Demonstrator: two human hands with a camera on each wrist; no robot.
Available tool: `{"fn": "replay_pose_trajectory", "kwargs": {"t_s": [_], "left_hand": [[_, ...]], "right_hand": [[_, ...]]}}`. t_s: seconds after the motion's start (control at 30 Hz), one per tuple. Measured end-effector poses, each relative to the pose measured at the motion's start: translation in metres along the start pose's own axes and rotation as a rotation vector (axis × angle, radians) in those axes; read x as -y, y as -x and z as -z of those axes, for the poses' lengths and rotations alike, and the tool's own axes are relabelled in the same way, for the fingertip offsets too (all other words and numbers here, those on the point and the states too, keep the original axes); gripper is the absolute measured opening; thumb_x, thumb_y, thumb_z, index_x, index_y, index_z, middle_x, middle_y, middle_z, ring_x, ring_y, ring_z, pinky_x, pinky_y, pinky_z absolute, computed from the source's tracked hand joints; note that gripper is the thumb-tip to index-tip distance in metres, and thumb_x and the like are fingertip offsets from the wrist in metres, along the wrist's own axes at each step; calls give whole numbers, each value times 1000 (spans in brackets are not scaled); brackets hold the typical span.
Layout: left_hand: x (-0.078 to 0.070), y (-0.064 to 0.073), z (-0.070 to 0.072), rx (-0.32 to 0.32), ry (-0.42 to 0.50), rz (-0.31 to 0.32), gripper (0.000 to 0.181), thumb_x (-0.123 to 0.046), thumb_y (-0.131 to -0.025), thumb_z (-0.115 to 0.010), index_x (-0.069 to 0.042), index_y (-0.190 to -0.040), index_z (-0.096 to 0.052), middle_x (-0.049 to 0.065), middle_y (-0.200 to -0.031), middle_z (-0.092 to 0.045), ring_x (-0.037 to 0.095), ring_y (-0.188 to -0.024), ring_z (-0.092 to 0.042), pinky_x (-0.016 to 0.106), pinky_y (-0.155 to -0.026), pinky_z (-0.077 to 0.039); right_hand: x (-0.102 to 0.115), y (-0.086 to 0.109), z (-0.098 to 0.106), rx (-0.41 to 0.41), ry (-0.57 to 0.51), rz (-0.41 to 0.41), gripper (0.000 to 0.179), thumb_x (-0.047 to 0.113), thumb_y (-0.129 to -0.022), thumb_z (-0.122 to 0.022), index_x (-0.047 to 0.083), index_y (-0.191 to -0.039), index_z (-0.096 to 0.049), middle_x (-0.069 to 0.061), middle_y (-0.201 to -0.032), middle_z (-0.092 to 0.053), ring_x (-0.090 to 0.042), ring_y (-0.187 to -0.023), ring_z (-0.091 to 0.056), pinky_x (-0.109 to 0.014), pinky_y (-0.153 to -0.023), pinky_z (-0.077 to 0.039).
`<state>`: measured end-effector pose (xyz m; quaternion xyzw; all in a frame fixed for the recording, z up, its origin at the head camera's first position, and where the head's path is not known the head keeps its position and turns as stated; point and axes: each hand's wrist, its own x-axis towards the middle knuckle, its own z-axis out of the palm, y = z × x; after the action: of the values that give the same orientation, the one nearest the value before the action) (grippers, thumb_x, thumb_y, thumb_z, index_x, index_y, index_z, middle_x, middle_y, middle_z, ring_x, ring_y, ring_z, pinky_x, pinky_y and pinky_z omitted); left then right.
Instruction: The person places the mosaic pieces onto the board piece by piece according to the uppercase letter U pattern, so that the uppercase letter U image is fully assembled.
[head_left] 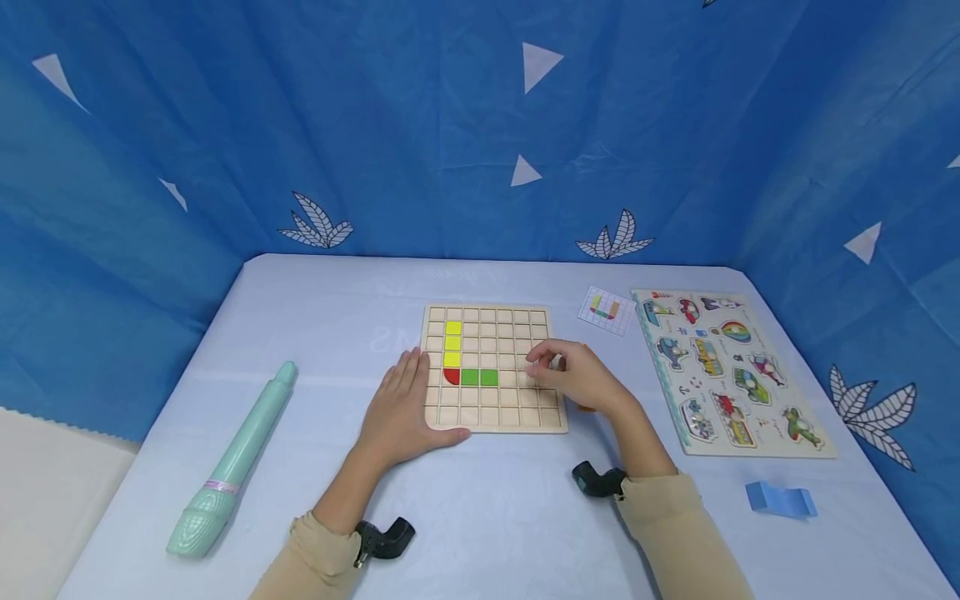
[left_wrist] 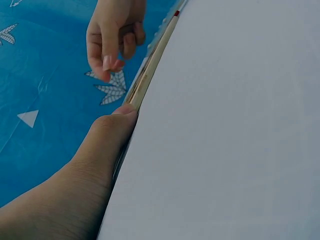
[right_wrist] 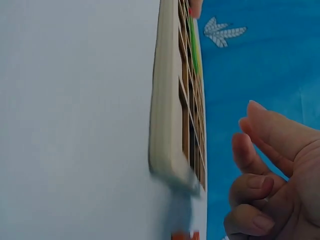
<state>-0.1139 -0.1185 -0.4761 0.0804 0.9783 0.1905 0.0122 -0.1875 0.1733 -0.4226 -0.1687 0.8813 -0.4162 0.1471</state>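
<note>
A square wooden grid board [head_left: 491,412] lies mid-table in the head view. On it are several yellow squares [head_left: 453,342] in a column, a red rounded-corner piece [head_left: 452,377] below them, and green squares [head_left: 479,377] to the right. My left hand [head_left: 401,412] rests along the board's left side, fingers straight, thumb at its front edge. Above the board's right side hovers my right hand [head_left: 573,375], its fingers loosely bent; the right wrist view shows nothing between them. Orange pieces [head_left: 586,408] lie beside the board, mostly hidden by that hand.
A small pattern card [head_left: 606,310] lies behind the right hand. Farther right is a picture puzzle board [head_left: 738,375], with a blue folded piece [head_left: 781,500] in front of it. A green toy microphone [head_left: 232,462] lies at the left. Blue curtains surround the table.
</note>
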Motion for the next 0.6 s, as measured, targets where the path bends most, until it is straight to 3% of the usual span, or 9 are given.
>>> {"fn": "replay_pose_trajectory", "kwargs": {"t_s": [0.3, 0.6], "left_hand": [[0, 0, -1, -8, 8, 0, 132, -85, -67, -61, -4, -159, -14, 11, -168, -9, 28, -156, -6, 49, -125, -16], [2, -1, -4, -13, 3, -1, 132, -86, -67, -60, -5, -159, -13, 11, -168, -8, 27, -157, -6, 50, -125, -16]], "right_hand": [[-31, 23, 34, -10, 62, -39, 20, 21, -94, -68, 16, -113, -69, -5, -95, -61, -23, -66, -49, -27, -48, -42], [-55, 42, 59, 25, 108, -105, 20, 17, -93, -69, 14, -112, -70, -6, -101, -63, -25, -86, -52, -30, -67, -46]]}}
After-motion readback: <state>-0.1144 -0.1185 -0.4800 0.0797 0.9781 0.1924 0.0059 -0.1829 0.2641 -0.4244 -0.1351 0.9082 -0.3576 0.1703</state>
